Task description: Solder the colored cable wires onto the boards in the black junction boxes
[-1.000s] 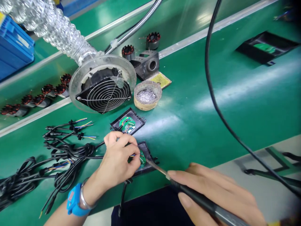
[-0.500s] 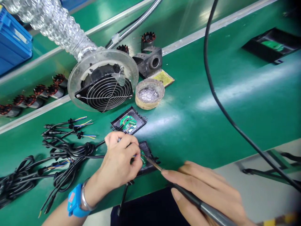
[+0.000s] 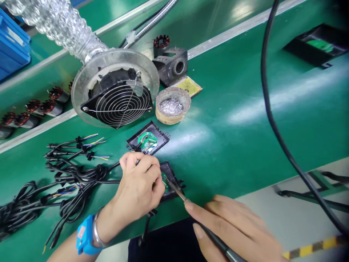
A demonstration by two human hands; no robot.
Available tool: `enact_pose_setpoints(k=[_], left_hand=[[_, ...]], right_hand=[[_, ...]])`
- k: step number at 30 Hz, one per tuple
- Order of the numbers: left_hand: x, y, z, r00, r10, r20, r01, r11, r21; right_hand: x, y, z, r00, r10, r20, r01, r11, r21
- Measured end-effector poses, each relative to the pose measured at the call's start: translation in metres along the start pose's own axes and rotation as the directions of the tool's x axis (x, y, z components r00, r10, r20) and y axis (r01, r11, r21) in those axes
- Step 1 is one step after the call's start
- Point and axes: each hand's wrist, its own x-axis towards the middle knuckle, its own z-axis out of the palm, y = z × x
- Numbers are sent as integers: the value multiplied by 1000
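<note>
My right hand [image 3: 240,225] holds a soldering iron [image 3: 180,194], tip at the nearer circuit board [image 3: 164,180]; I can't tell what my curled left hand [image 3: 140,183] grips.

Left hand [image 3: 139,183] curls its fingers [image 3: 149,163], right hand [image 3: 238,225] stretches its own.

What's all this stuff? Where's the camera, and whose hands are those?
These are one person's bare hands, seen by a camera worn on their head, looking forward and down. The right hand holds a soldering iron, a pen-like tool, its tip over a black case with a green board inside. The left hand curls over that case; its fingertips are partly hidden, so I can't tell what they pinch. A second case, cables and a tub of silvery shreds are on the green bench. Nearby is a fan with a shiny hose.
</note>
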Motion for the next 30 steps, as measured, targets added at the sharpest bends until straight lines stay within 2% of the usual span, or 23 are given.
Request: enact_pose_setpoints(k=[5,10,12,15,16,20,24,25,27,29,30], left_hand=[[0,0,-1,1000,2,8,-2,1000,1],[1,-1,-1,1000,-3,8,3,1000,-10],[1,0,0,1000,-3,4,4,1000,-13],[1,0,-1,1000,-5,4,5,1000,-17],[1,0,-1,1000,-3,5,3,1000,-18],[0,-1,-1,1000,3,4,-3,1000,-18],[0,-2,-1,1000,-4,0,4,999,-33],[0,-2,-1,1000,-5,1,5,999,-39],[0,-2,0,1000,-4,-2,4,999,-48],[0,-3,0,1000,-3,-8,3,999,-50],[-1,-3,0,1000,-5,-11,4,999,-50]], right_hand=[[-4,3,4,997,-69,35,70,998,-8],[-8,2,-1,999,-5,47,4,999,35],[-10,2,0,1000,16,6,-16,999,51],[-11,3,3,992,-3,-123,10,998,56],[-11,3,3,993,1,-121,6,999,53],[-11,-2,-10,995,99,7,-99,995,18],[-2,3,-26,994,95,51,-95,996,-3],[4,9,-27,997,73,23,-73,997,-8],[21,25,-24,994,-13,-106,10,1000,-22],[41,47,-17,957,-122,-263,108,992,-65],[51,58,-13,944,-153,-293,131,987,-95]])
